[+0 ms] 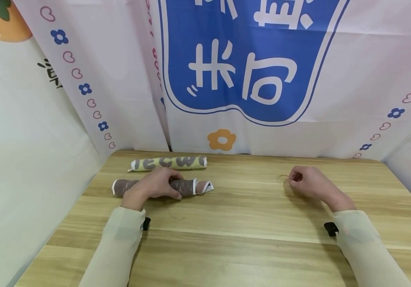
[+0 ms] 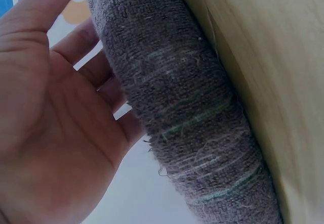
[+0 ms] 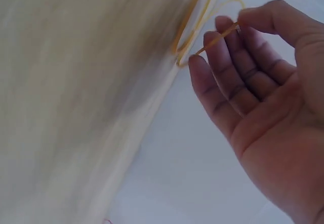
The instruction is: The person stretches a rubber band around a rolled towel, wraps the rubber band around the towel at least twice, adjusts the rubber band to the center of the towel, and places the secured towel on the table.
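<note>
My left hand (image 1: 156, 184) lies over a rolled-up grey-brown towel (image 1: 185, 187) and grips it across its middle. In the left wrist view the towel's terry cloth (image 2: 172, 102) shows pale and green stripes, with the thumb on one side and the fingers curled behind. A folded tip (image 1: 204, 187) sticks out of the roll's right end. At the right of the table my right hand (image 1: 307, 181) pinches a thin yellow rubber band between thumb and fingertips. Loops of that rubber band (image 3: 216, 40) hang past the fingers in the right wrist view.
Behind the grey-brown towel lies a second rolled towel (image 1: 169, 163), yellow-green with dark letters. A thin loose strand (image 1: 177, 217) lies on the wooden table (image 1: 234, 247) in front of the left hand. Printed white cloth (image 1: 133, 99) hangs along the table's back edge.
</note>
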The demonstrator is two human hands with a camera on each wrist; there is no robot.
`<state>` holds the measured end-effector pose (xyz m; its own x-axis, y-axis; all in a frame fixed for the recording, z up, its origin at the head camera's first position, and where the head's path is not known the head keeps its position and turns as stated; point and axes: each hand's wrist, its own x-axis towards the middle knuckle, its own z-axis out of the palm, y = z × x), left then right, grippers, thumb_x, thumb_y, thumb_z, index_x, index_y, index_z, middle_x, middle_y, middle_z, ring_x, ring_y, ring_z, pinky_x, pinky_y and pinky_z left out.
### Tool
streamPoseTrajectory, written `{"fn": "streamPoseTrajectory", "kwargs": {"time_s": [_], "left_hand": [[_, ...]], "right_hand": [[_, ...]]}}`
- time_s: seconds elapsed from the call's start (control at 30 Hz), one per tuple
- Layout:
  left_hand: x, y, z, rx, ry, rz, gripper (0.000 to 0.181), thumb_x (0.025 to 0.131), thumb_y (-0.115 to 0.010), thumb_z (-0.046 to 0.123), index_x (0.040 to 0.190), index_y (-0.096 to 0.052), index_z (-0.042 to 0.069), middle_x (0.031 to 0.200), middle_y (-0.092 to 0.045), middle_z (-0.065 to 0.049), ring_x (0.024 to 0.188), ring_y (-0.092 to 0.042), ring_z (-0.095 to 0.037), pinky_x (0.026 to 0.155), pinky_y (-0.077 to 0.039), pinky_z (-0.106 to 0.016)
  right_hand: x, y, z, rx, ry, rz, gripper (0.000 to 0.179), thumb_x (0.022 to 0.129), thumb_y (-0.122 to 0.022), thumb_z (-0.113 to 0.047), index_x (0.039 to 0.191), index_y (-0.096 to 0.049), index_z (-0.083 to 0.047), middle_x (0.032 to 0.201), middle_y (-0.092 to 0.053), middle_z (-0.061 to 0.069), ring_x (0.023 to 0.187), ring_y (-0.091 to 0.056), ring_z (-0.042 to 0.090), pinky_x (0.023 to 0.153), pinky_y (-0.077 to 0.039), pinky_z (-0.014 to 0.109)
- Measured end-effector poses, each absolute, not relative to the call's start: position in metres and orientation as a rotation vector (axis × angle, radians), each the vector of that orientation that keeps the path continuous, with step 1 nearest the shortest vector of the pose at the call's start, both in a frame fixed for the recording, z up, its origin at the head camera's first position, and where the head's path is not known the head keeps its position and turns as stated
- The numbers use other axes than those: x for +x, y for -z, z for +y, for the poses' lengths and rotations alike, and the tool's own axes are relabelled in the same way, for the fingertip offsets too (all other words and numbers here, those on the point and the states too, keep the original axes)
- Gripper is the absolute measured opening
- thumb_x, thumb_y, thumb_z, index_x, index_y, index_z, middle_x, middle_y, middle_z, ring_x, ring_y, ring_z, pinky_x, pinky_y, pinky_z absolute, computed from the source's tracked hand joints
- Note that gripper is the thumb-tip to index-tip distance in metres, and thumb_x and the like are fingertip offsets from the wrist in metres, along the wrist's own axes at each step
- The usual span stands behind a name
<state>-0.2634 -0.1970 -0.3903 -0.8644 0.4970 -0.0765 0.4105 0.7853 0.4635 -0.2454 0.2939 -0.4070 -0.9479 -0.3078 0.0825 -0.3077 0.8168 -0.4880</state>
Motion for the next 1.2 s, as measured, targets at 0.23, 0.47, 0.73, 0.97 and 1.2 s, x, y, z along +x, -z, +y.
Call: {"fn": "streamPoseTrajectory", "kwargs": {"time_s": [0.23,0.47,0.73,0.97,1.2], "left_hand": [[-0.264,0.390,-0.198,0.688,-0.626,2.795,0.043,0.081,-0.094,0.022,0.119,-0.079,0.010,0.116,-0.074,-0.004,0.106,-0.066,-0.024,0.096,-0.054,-0.047],[-0.261,0.390,-0.190,0.722,-0.648,2.838,0.046,0.083,-0.092,0.022,0.126,-0.078,0.016,0.113,-0.074,-0.005,0.105,-0.067,-0.025,0.094,-0.054,-0.048],[-0.260,0.393,-0.174,0.826,-0.713,2.873,0.037,0.084,-0.085,0.017,0.120,-0.077,0.013,0.108,-0.074,-0.001,0.095,-0.066,-0.019,0.086,-0.055,-0.044],[-0.256,0.391,-0.156,0.868,-0.775,2.872,0.033,0.088,-0.088,0.025,0.117,-0.076,0.015,0.104,-0.074,0.003,0.091,-0.065,-0.015,0.086,-0.054,-0.042],[-0.252,0.387,-0.144,0.890,-0.851,2.866,0.033,0.092,-0.086,0.037,0.116,-0.076,0.017,0.099,-0.072,0.005,0.084,-0.062,-0.014,0.079,-0.052,-0.039]], "right_hand": [[-0.244,0.405,0.290,-0.467,0.929,2.979,0.004,0.100,-0.072,-0.010,0.096,-0.073,-0.008,0.093,-0.071,0.001,0.090,-0.063,0.021,0.079,-0.053,0.039],[-0.242,0.402,0.287,-0.595,0.968,2.959,0.014,0.098,-0.074,-0.002,0.112,-0.075,0.001,0.096,-0.073,0.003,0.090,-0.067,0.020,0.078,-0.056,0.033],[-0.240,0.394,0.283,-0.656,0.847,3.002,0.005,0.097,-0.074,0.000,0.101,-0.077,0.001,0.090,-0.073,0.001,0.083,-0.066,0.018,0.075,-0.056,0.037],[-0.237,0.389,0.277,-0.618,0.838,3.020,0.005,0.100,-0.072,-0.005,0.099,-0.074,-0.001,0.088,-0.071,0.000,0.081,-0.063,0.016,0.071,-0.053,0.035],[-0.234,0.385,0.271,-0.593,0.871,2.995,0.004,0.103,-0.070,-0.006,0.102,-0.071,-0.002,0.091,-0.072,0.004,0.078,-0.060,0.017,0.071,-0.052,0.038]]}}
